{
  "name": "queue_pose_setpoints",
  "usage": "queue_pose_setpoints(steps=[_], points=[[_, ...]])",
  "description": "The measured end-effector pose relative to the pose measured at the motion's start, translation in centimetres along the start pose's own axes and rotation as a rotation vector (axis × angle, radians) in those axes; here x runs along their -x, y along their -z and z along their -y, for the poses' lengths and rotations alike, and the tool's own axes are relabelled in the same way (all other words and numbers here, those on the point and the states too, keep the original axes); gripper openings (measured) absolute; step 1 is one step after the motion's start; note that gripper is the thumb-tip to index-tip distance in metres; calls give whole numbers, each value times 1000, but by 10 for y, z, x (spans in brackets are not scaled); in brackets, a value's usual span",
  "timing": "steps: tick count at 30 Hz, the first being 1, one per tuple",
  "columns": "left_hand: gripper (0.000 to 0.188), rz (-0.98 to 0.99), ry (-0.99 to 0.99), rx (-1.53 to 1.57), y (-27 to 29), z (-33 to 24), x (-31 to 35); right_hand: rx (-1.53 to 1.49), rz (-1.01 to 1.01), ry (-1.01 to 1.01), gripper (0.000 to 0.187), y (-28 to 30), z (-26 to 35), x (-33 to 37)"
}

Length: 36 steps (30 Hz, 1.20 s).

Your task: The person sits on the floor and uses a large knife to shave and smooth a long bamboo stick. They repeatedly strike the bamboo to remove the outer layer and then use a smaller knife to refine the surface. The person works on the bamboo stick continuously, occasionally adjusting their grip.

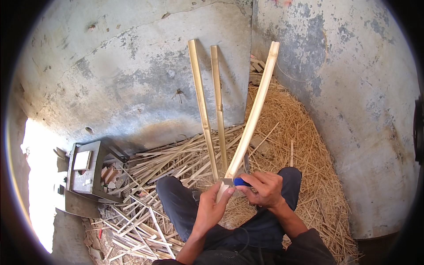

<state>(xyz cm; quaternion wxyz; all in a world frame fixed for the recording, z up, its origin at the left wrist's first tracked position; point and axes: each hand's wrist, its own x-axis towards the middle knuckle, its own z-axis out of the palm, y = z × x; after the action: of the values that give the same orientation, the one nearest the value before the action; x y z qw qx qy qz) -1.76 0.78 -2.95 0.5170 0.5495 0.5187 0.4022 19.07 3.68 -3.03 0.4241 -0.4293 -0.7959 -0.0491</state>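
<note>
A long pale split bamboo strip point(254, 115) slants up and away from my lap, leaning to the right at its far end. Near its lower end, my left hand point(212, 208) is closed around it, thumb along the side. In my right hand point(264, 189) is a knife with a blue handle point(240, 181), gripped with curled fingers. Its short grey blade point(227, 181) lies across the strip just above my left thumb. Two more bamboo strips, a longer one point(202, 106) and a shorter one point(218, 101), lean upright against the wall ahead.
Many thin split sticks point(176, 154) cover the floor at left, and a heap of straw-like shavings point(287, 119) lies at right. A worn wooden stool point(90, 163) stands on the left. Peeling grey walls point(145, 75) enclose the corner. My bent legs point(176, 201) frame the work.
</note>
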Motion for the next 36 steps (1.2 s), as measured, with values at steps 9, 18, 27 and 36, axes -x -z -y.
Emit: queue_pose_setpoints(steps=[9, 18, 27, 36], points=[[31, -16, -57, -55, 3, 0, 5, 3, 25, -22, 25, 0, -1, 0], [34, 100, 27, -135, 12, 43, 37, 14, -427, -642, 37, 35, -102, -16], [26, -21, 14, -8, 17, 8, 6, -279, -107, -254, 34, -20, -33, 13], [26, -94, -112, -157, 6, -3, 5, -246, 20, -124, 31, -23, -9, 10]])
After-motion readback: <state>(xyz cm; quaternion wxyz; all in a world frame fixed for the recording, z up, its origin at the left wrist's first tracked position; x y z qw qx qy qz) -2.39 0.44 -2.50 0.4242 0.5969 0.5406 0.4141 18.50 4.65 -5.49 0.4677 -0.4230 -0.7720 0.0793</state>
